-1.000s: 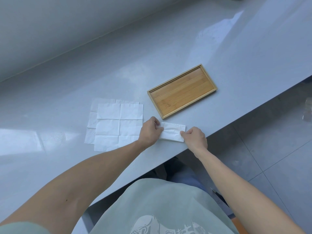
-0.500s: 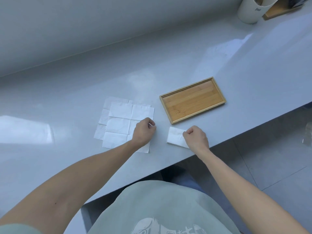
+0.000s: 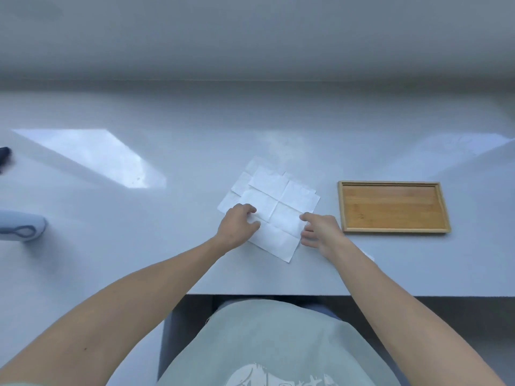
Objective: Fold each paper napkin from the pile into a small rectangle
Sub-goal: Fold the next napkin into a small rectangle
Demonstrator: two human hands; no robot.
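Observation:
A pile of unfolded white paper napkins [image 3: 274, 201] lies on the grey counter [image 3: 167, 246], creased into squares. My left hand [image 3: 238, 225] sits on the pile's left side, fingers curled, thumb and fingertips pinching the top napkin. My right hand [image 3: 320, 231] is at the top napkin's right edge, index finger straight and thumb spread apart, touching the paper. A sliver of the folded napkin [image 3: 370, 257] shows on the counter behind my right forearm; the rest is hidden.
A shallow wooden tray [image 3: 390, 207] lies right of the pile with nothing in it. A pale blue object [image 3: 22, 225] and a dark object [image 3: 4, 156] sit at the far left. The counter's front edge [image 3: 278, 294] runs close to my body.
My right hand let go of the folded napkin and moved left to the pile's right edge. My left hand stayed on the pile. The view swung left and squared up to the counter.

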